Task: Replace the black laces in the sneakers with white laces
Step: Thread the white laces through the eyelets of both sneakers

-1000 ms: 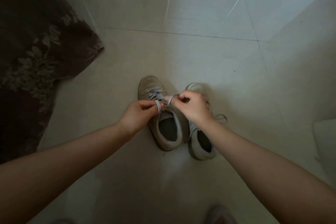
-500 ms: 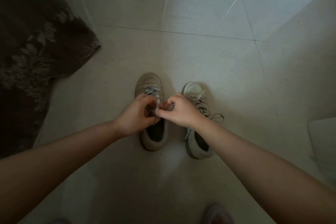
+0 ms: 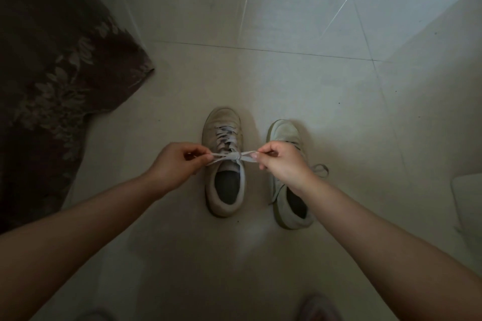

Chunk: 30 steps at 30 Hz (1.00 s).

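Two pale sneakers stand side by side on the tiled floor, toes pointing away from me. The left sneaker (image 3: 223, 190) carries a white lace (image 3: 234, 157) threaded up its front and knotted at the top. My left hand (image 3: 175, 164) pinches the lace's left loop. My right hand (image 3: 280, 162) pinches the right loop, and the lace is stretched taut between them over the knot. The right sneaker (image 3: 288, 206) lies partly under my right hand, with a white lace loop (image 3: 320, 170) trailing at its right side.
A dark brown floral rug (image 3: 52, 81) covers the floor at the left. A pale flat object (image 3: 469, 200) lies at the right edge. Something reddish (image 3: 319, 307) shows at the bottom edge. Light floor tiles (image 3: 287, 81) stretch beyond the shoes.
My hands were close together over the left sneaker's tongue; now they have pulled apart sideways, drawing the lace tight into a knot. The view also shifted slightly.
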{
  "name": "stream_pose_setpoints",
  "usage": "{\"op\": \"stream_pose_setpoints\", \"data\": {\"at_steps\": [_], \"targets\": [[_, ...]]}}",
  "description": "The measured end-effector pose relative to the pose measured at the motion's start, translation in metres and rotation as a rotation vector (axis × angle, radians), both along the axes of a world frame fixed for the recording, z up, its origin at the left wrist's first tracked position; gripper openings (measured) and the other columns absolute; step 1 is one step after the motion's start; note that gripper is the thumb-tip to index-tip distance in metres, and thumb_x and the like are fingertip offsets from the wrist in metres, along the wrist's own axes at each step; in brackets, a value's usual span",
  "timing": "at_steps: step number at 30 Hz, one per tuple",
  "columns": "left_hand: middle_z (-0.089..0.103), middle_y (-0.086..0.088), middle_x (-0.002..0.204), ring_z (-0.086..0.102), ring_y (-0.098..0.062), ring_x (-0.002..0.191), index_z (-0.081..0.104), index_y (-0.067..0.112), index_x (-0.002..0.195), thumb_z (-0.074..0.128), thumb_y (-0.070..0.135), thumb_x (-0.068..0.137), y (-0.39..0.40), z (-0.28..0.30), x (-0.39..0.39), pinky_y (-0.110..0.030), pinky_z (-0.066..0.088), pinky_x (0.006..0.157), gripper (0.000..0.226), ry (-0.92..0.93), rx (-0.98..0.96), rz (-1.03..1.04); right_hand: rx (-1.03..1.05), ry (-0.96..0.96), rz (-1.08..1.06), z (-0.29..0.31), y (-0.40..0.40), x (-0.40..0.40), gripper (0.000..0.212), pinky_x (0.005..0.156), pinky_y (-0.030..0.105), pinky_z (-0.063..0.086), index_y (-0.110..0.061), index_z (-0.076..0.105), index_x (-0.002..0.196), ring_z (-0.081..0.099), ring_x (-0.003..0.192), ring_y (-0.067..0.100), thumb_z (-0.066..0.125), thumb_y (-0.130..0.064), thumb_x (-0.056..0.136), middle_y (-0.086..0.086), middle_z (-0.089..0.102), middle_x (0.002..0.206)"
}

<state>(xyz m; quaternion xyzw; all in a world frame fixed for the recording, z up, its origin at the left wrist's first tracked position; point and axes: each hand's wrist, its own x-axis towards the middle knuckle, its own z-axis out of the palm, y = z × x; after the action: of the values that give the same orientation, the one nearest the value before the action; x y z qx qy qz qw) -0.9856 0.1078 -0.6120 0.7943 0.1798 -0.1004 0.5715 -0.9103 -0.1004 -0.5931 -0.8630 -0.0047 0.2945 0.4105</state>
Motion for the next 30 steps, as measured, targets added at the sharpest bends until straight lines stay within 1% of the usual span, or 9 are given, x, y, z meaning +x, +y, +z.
{"op": "stream_pose_setpoints", "data": {"at_steps": [7,12,15,18,20,22,25,28,30], "targets": [[0.058,0.002,0.056,0.05,0.0,0.046,0.071,0.015,0.083,0.067,0.013,0.086,0.014,-0.005,-0.005,-0.008,0.038,0.048,0.006,0.044,0.094,0.012,-0.244,-0.186,0.277,0.002,-0.008,0.007,0.009,0.057,0.018,0.036,-0.019,0.061,0.083,0.053,0.069,0.009,0.061,-0.025,0.09,-0.004,0.059,0.079],[0.069,0.002,0.074,0.062,-0.002,0.052,0.066,0.026,0.075,0.066,0.02,0.087,0.02,-0.002,0.001,-0.015,0.046,0.056,0.014,0.054,0.299,-0.119,-0.351,-0.348,0.496,0.004,-0.011,0.009,0.011,0.074,0.025,0.041,-0.016,0.056,0.087,0.05,0.081,0.012,0.054,-0.024,0.094,-0.004,0.046,0.094],[0.066,0.012,0.085,0.065,-0.007,0.07,0.062,0.033,0.076,0.062,0.033,0.089,0.023,0.003,0.005,-0.027,0.049,0.067,0.013,0.104,0.499,-0.237,-0.392,-0.423,0.564,0.004,-0.015,0.008,0.012,0.076,0.035,0.047,-0.016,0.053,0.085,0.051,0.081,0.016,0.051,-0.023,0.095,-0.002,0.046,0.095],[0.06,0.011,0.098,0.06,-0.015,0.086,0.063,0.032,0.088,0.051,0.035,0.093,0.014,0.005,0.004,-0.027,0.038,0.067,0.013,0.127,0.766,-0.395,-0.461,-0.51,0.61,0.001,-0.013,0.003,0.012,0.073,0.037,0.047,-0.011,0.056,0.09,0.052,0.082,0.019,0.049,-0.019,0.096,0.001,0.048,0.095],[0.059,0.003,0.104,0.06,-0.023,0.091,0.064,0.024,0.097,0.047,0.029,0.093,0.006,0.003,-0.002,-0.029,0.041,0.067,0.018,0.001,0.862,-0.377,-0.448,-0.662,0.608,-0.002,-0.014,-0.012,0.009,0.074,0.033,0.047,-0.008,0.058,0.093,0.053,0.087,0.021,0.053,-0.016,0.093,0.004,0.052,0.097],[0.058,-0.01,0.107,0.058,-0.031,0.093,0.064,0.01,0.102,0.046,0.022,0.089,-0.002,0.003,-0.012,-0.036,0.046,0.071,0.026,-0.349,0.887,-0.303,-0.397,-0.809,0.554,-0.001,-0.024,-0.031,0.018,0.082,0.032,0.047,-0.009,0.06,0.1,0.053,0.095,0.02,0.055,-0.025,0.092,0.005,0.055,0.105],[0.059,-0.012,0.096,0.053,-0.029,0.09,0.064,0.007,0.092,0.051,0.035,0.087,-0.031,0.003,-0.037,-0.038,0.04,0.076,0.031,-0.666,0.949,-0.508,-0.37,-0.895,0.525,-0.001,-0.053,-0.058,0.033,0.078,0.031,0.043,-0.013,0.06,0.089,0.051,0.087,0.021,0.053,-0.045,0.089,0.005,0.057,0.092],[0.061,-0.007,0.077,0.057,-0.027,0.081,0.063,0.013,0.078,0.062,0.05,0.073,-0.052,-0.01,-0.051,-0.038,0.035,0.075,0.037,-0.471,1.082,-0.778,-0.501,-0.796,0.523,-0.013,-0.083,-0.082,0.04,0.071,0.027,0.031,-0.017,0.055,0.077,0.05,0.073,0.021,0.051,-0.056,0.083,0.0,0.051,0.078],[0.061,-0.005,0.068,0.059,-0.025,0.072,0.064,0.014,0.07,0.077,0.035,0.062,-0.056,-0.019,-0.049,-0.035,0.03,0.073,0.026,-0.432,1.095,-0.816,-0.573,-0.724,0.528,-0.025,-0.1,-0.092,0.044,0.073,0.027,0.03,-0.018,0.058,0.083,0.054,0.072,0.022,0.053,-0.061,0.079,-0.002,0.054,0.078]]}}
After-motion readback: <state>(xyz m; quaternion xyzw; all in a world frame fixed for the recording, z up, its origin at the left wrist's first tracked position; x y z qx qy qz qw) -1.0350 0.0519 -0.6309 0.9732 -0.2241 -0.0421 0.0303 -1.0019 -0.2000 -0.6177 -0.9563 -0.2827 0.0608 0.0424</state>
